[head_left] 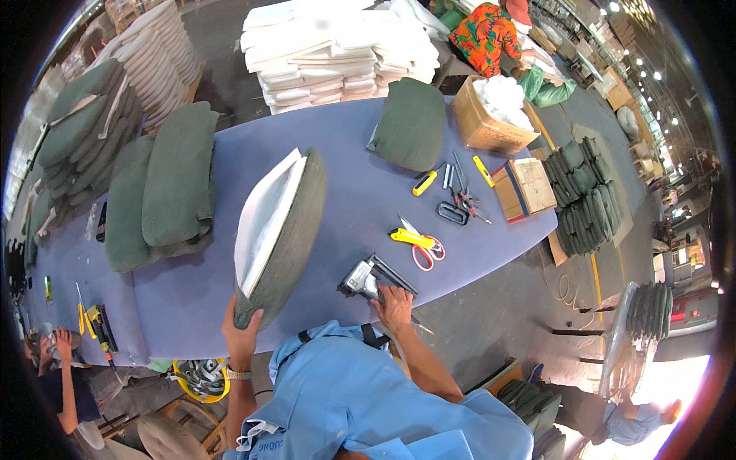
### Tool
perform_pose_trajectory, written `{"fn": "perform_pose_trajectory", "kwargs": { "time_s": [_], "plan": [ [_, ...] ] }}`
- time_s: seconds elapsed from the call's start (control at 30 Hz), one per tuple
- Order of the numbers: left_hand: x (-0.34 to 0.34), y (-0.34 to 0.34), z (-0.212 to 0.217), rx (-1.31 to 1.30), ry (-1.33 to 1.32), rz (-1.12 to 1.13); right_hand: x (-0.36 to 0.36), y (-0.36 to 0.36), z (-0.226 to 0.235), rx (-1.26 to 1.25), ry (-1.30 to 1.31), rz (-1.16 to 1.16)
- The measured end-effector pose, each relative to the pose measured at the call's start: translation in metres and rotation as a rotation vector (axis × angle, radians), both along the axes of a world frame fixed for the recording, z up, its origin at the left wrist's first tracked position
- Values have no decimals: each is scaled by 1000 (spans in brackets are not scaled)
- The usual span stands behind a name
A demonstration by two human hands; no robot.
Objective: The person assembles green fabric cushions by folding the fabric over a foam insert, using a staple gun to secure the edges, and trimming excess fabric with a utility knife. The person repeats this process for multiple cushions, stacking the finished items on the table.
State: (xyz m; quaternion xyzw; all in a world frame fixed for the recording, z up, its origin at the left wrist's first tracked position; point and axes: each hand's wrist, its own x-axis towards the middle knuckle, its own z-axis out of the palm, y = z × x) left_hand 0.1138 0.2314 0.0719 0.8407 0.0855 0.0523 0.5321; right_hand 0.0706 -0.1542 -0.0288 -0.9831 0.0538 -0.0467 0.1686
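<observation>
Cushion (280, 230) stands on edge on the blue surface (368, 192) — left hand (242, 331) clamps its near corner, fingers curled around it; right hand (394, 305) grips the staple gun (372, 280) just beside; best to keep the cover taut and the seam steady before stapling.

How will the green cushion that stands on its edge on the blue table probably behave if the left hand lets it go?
The green cushion stands on a narrow edge, steadied only by the left hand, so it would probably tip flat onto the blue table. Its white filling looks soft, so it is likely light and would bend rather than stay stiff.
</observation>
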Motion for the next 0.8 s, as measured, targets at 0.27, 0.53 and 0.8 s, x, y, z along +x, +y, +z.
{"fn": "perform_pose_trajectory", "kwargs": {
  "time_s": [0.27, 0.53, 0.8],
  "plan": [
    [3, -7, 11, 30, -2, -47, 66, -55, -3, -78, -91, -25],
    [-8, -13, 34, 141, 117, 44, 127, -88, -5, -91, -200, -215],
    [-19, -38, 28, 127, 84, 11, 143, -120, -10, -209, -175, -70]
  ]
}}
